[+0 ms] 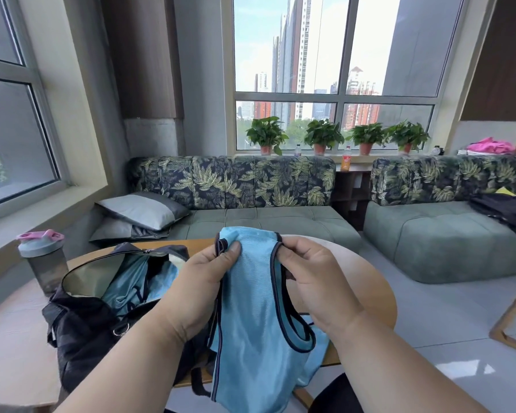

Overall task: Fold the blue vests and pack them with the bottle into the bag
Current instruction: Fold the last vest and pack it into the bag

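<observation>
A light blue vest with dark trim hangs in front of me above the table's near edge. My left hand pinches its top left shoulder strap, and my right hand grips the top right strap. To the left stands an open black bag on the round table, with another blue vest lying inside it. A grey shaker bottle with a pink-and-blue lid stands upright on the table, left of the bag.
Behind the table runs a green sofa with leaf-print backrests and grey pillows. A second sofa section at right carries a dark bag. Potted plants line the windowsill.
</observation>
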Motion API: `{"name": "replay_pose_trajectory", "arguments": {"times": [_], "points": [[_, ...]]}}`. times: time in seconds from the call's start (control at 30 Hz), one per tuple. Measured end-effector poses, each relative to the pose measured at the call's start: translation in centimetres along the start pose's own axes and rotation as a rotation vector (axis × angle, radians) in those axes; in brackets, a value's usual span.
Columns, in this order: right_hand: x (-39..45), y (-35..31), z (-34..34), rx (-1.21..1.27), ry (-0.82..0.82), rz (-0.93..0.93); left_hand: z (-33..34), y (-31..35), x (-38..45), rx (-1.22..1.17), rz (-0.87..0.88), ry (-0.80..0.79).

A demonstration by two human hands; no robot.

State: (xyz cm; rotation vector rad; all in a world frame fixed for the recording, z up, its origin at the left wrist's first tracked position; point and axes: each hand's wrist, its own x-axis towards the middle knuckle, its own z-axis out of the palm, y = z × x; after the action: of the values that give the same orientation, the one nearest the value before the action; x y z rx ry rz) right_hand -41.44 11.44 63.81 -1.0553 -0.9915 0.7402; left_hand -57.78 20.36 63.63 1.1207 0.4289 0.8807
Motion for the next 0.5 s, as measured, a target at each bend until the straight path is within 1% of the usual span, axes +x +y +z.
{"name": "replay_pose_trajectory", "arguments": {"times": [0.1, 0.2, 0.3, 0.5], "points": [[-0.2, 0.7, -1.0, -0.072, -0.012, 0.043, 0.2, 0.6, 0.2, 0.015, 0.07, 0.011], [-1.0, 2.5, -2.0, -0.195, -0.059, 0.094, 0.3, 1.0, 0.1, 0.025, 0.087, 0.024], [-1.6, 3.3, -2.4, -0.159, -0.057, 0.104, 0.3, 0.7, -0.1, 0.053, 0.069, 0.026], [-1.5, 2.1, -1.8, -0.146, -0.04, 0.03, 0.8, 0.3, -0.7, 0.125, 0.03, 0.013]]}}
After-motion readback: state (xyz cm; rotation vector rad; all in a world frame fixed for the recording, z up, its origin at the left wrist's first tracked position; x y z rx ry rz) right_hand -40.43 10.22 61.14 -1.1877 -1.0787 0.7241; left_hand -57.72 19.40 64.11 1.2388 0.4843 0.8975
